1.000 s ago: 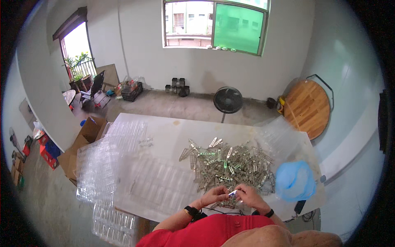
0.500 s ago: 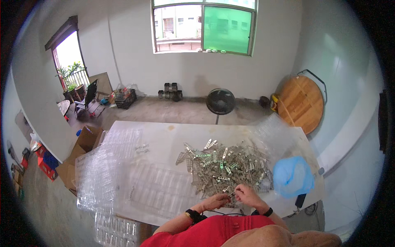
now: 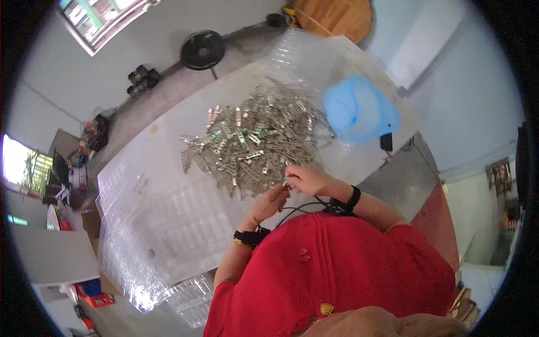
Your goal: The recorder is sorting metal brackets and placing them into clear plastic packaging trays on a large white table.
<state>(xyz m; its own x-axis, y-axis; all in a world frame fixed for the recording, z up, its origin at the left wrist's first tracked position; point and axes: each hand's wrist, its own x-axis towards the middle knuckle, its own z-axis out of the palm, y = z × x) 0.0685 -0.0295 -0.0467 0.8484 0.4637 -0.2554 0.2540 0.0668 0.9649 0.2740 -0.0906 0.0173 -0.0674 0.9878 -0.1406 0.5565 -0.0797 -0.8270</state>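
Note:
A big pile of small grey metal clips lies on the white table. My left hand and my right hand meet at the pile's near edge. Both pinch one small metal clip between their fingertips. Each wrist wears a black band, and a thin black cable runs under the hands. Clear plastic blister trays lie to the left of my left hand.
A blue plastic bag sits right of the pile, with a small black object beside it. More clear trays lie at the table's far end. On the floor beyond are a black fan and a round wooden tabletop.
The view has tilted and swung down toward the table. My hands stay together at the near edge of the pile, still working one small clip.

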